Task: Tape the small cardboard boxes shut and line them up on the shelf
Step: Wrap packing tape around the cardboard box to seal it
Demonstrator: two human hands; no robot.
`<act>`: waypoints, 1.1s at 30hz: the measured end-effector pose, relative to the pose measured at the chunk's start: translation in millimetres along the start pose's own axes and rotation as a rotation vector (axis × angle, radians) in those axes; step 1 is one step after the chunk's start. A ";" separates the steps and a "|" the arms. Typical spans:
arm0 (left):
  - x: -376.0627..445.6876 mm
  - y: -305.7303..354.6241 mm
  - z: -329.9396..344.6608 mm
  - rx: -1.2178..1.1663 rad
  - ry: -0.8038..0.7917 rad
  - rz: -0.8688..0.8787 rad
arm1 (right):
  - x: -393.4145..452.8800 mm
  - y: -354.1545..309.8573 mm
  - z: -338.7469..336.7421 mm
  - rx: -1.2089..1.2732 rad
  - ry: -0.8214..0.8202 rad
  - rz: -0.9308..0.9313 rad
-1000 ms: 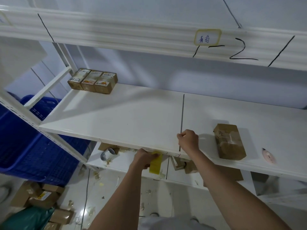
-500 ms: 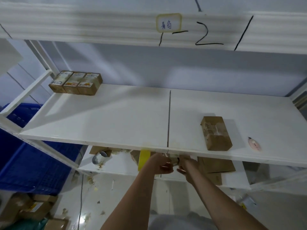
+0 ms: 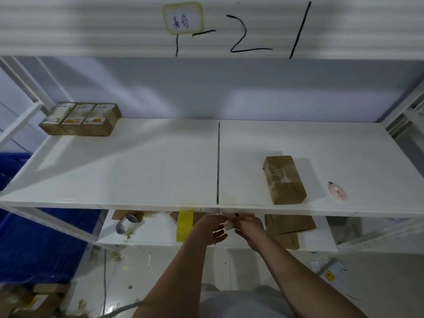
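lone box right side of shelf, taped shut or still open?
Shut. The lone box lies flat on the shelf, flaps closed, with a glossy clear tape strip across its top.

The white shelf (image 3: 160, 166) is made of two boards that meet at a dark line in the middle. Three small boxes (image 3: 80, 119) sit side by side, touching, at its back left corner. One brown cardboard box (image 3: 284, 180) lies on the right board. A small pink cutter (image 3: 338, 191) lies near it, further right.
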State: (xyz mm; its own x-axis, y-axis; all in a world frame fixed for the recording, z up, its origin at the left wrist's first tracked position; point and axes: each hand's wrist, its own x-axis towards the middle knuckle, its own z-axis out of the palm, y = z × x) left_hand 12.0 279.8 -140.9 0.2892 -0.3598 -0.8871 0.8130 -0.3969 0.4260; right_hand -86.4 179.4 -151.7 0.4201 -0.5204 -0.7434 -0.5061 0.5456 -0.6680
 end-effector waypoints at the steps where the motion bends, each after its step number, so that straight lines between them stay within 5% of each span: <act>1: 0.5 0.7 -0.4 0.021 0.014 -0.001 | -1.5 0.0 0.2 0.054 -0.017 0.019; 9: -12.2 15.4 -5.6 0.092 -0.006 -0.025 | -24.2 -24.9 12.6 0.228 -0.007 0.160; 18: -35.3 36.7 0.1 0.183 -0.093 -0.162 | -53.1 -45.6 15.5 0.148 0.010 0.221; 33: -41.0 43.3 18.6 0.084 -0.039 0.047 | -90.3 -79.1 12.6 -0.123 0.051 0.051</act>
State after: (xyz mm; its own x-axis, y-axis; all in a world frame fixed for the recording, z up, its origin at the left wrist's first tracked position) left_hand 25.9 261.7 -82.7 0.3051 -0.4113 -0.8589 0.7535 -0.4473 0.4819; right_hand -74.8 191.5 -32.2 0.3542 -0.5286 -0.7714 -0.6154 0.4894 -0.6179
